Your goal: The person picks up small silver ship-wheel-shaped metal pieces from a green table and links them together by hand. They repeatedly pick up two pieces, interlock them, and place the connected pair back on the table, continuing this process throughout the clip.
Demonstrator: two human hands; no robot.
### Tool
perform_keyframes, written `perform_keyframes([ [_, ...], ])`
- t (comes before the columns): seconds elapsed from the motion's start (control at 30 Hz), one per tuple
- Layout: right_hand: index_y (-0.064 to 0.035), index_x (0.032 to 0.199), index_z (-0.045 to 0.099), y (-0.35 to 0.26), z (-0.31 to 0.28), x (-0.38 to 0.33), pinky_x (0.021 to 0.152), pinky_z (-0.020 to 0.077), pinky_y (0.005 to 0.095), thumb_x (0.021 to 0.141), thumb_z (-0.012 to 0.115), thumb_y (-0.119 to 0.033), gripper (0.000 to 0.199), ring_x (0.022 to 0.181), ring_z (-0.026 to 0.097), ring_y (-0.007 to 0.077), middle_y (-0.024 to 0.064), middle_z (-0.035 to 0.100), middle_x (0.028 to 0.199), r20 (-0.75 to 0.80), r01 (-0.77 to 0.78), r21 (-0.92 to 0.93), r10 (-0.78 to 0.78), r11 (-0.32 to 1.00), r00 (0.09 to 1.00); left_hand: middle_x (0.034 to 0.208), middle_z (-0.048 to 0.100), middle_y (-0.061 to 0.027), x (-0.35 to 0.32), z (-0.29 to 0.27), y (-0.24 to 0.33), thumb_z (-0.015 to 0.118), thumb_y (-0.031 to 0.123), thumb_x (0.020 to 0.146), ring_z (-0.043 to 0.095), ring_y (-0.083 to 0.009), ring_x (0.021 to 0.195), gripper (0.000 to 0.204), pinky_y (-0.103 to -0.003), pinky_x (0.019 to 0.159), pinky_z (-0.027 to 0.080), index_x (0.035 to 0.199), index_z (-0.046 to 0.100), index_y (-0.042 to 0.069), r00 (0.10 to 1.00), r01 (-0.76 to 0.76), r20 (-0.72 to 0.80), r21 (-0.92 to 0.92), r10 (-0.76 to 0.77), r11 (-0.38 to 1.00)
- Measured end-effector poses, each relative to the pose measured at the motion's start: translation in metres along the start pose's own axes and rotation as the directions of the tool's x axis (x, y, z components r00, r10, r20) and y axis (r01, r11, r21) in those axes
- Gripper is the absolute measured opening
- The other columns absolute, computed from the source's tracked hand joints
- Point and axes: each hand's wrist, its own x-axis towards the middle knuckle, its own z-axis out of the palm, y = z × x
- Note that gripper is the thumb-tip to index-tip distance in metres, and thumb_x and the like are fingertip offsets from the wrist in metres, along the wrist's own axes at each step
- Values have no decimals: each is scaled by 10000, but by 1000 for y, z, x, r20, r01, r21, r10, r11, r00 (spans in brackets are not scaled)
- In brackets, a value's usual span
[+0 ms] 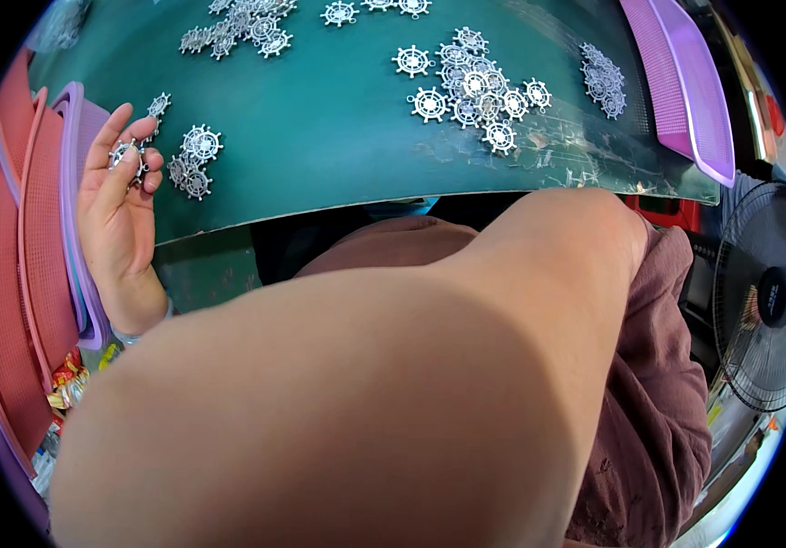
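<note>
Left hand [119, 205] pinches a wheel charm [126, 153] loosely; it may drop among table [320, 137] charms. Right hand unseen.

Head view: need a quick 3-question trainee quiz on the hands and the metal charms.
1. True or false: the left hand holds a silver wheel-shaped charm in its fingertips.
2. The green mat carries: A) scattered wheel charms, B) screws, C) coins?
3. Is the right hand visible?

Key:
1. True.
2. A; one cluster lies right of centre.
3. No; only the right arm shows, filling the foreground.
</note>
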Motion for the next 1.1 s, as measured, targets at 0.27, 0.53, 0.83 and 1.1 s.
perform_keyframes([
  [0.27,-47,848,486,-2,-2,-6,410,422,395,705,531,-124,168,525,551,288,141,526,659,25,-75,-19,75,997,997,1053,544,-122,0,-4,-6,473,25,842,510,-111,739,375,-190,610,397,1211,412,0,999,-4,45,-24,5,1000],
  [0.53,-49,853,475,1,6,5,411,419,415,715,513,-139,169,530,554,306,153,525,651,41,19,46,-21,999,999,1049,544,-123,-6,-5,-5,432,3,847,501,-107,743,366,-193,610,390,1211,403,-4,999,1,-37,-10,-1,1000],
  [0.83,-50,858,463,9,12,15,412,416,436,727,493,-157,171,535,557,326,166,523,641,73,1,69,-6,998,997,1070,534,-136,5,-14,-2,460,10,835,513,-114,752,379,-193,612,403,1210,405,-3,1000,-3,-24,-7,3,1000],
  [1.1,-51,869,427,61,3,-34,526,441,424,790,439,-116,103,624,560,352,163,523,692,377,-462,-118,470,879,798,1041,531,-199,2,-21,-2,447,-52,788,551,-188,741,344,-248,613,436,1124,382,-13,984,-55,-179,-146,28,988],
])
